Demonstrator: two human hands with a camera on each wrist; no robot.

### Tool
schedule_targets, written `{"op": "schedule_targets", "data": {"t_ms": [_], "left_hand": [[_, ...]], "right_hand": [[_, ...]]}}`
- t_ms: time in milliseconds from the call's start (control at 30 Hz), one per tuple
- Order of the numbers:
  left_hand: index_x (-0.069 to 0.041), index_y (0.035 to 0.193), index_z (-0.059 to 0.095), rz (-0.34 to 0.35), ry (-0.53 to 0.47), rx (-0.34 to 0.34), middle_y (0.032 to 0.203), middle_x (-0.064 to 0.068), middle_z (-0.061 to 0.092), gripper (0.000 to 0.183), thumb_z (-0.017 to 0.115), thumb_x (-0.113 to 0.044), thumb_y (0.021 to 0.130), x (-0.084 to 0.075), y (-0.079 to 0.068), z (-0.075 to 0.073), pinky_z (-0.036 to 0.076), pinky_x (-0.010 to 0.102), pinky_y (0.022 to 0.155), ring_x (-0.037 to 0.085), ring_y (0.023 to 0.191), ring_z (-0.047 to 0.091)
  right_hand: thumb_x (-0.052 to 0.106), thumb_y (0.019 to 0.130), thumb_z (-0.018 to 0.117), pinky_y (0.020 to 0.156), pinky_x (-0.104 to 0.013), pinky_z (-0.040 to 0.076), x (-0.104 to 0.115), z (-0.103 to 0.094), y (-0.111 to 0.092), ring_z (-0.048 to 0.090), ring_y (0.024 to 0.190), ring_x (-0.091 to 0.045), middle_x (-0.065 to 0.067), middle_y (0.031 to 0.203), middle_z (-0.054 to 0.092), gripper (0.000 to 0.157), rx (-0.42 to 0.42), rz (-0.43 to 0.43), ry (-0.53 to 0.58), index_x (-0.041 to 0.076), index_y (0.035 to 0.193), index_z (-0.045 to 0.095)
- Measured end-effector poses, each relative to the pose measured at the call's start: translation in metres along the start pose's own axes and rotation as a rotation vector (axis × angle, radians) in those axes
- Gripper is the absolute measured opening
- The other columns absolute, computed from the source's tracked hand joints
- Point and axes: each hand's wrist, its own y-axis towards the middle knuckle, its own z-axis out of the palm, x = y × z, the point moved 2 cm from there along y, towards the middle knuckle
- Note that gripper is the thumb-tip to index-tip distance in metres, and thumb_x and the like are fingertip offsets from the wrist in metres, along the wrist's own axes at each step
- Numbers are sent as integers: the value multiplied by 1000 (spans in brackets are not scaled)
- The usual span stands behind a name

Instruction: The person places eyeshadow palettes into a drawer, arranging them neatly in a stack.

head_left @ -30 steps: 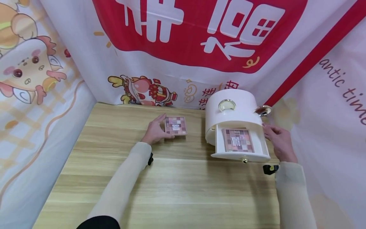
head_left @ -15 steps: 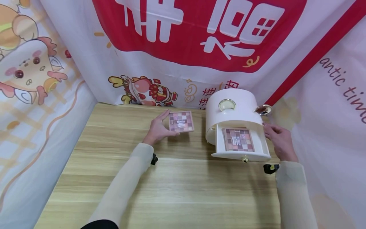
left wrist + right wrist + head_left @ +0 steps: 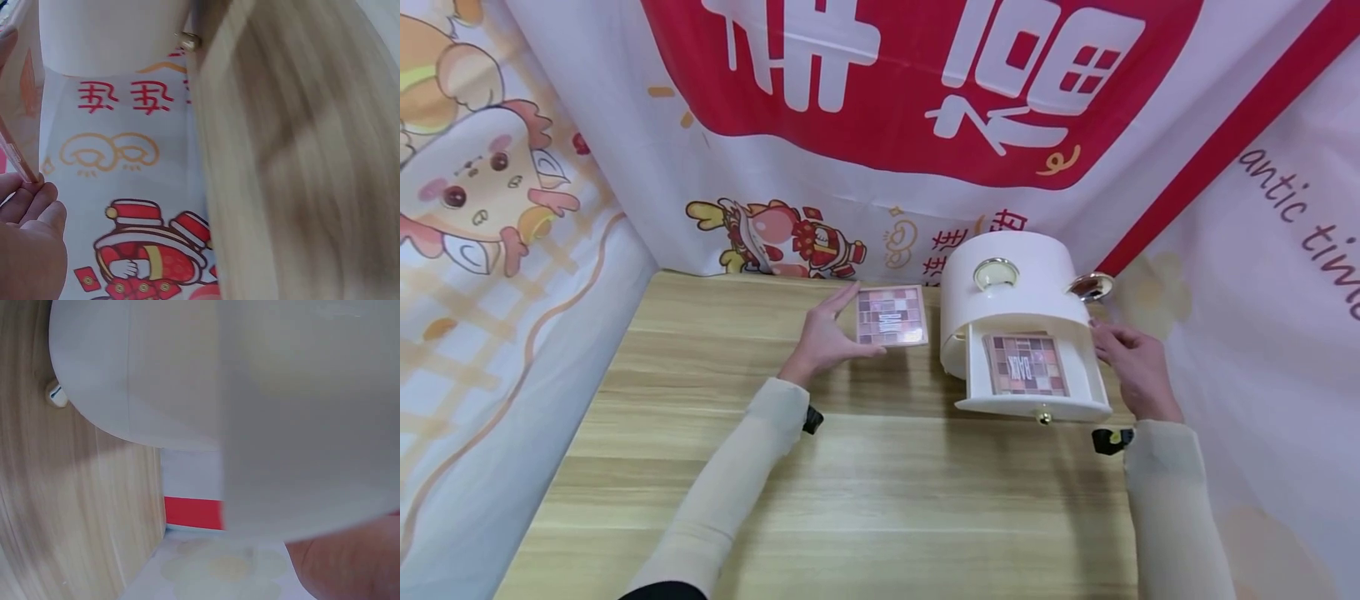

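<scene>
My left hand holds an eyeshadow palette by its left side, thumb and fingers spread along its edges. The palette is tilted and lifted above the table; in the left wrist view the palette appears edge-on by the fingers. Beside it stands a white rounded drawer box with a drawer pulled out. Another eyeshadow palette lies in the drawer. My right hand grips the box's right side with curled fingers; in the right wrist view the box hides most of the hand.
The wooden table stretches in front of the box. A gold knob sits on the drawer front. Two gold-rimmed round pieces, one on the front and one sticking out right, are on the box. Printed cloth hangs behind.
My left hand has lifted the palette off the table and carried it right, toward the drawer box. My right hand and the pulled-out drawer have stayed in place.
</scene>
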Motion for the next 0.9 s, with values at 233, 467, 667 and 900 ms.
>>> {"op": "schedule_targets", "data": {"t_ms": [233, 467, 667, 900], "left_hand": [[-17, 155, 39, 34, -83, -2, 160, 0, 34, 122, 102, -36, 52, -18, -5, 1, 35, 44, 115, 20, 146, 30], [-16, 156, 38, 38, -173, 24, 160, -6, 33, 126, 101, -43, 50, -38, -11, 7, 32, 33, 115, 12, 146, 28], [-12, 155, 38, 54, -231, 44, 161, 0, 32, 122, 102, -31, 53, -47, -15, 13, 30, 29, 116, 11, 146, 27], [-9, 155, 38, 81, -305, 78, 161, 1, 32, 121, 101, -30, 54, -58, -16, 20, 30, 27, 116, 10, 145, 29]], "right_hand": [[48, 87, 74, 75, -13, 55, 0, 2, 0, 63, 88, -5, 6, 108, 61, 49, -7, 4, 10, 11, 118, 66], [43, 87, 76, 73, -13, 55, -1, 2, -2, 64, 85, -5, 7, 104, 63, 39, -12, -25, 62, 13, 110, 68], [39, 89, 76, 73, -13, 56, -1, 2, -3, 64, 85, -5, 7, 104, 64, 25, -1, -38, 88, 18, 102, 71], [45, 87, 75, 73, -13, 55, 1, 2, -3, 63, 87, -6, 5, 109, 60, 45, 7, -5, 58, 11, 115, 66]]}}
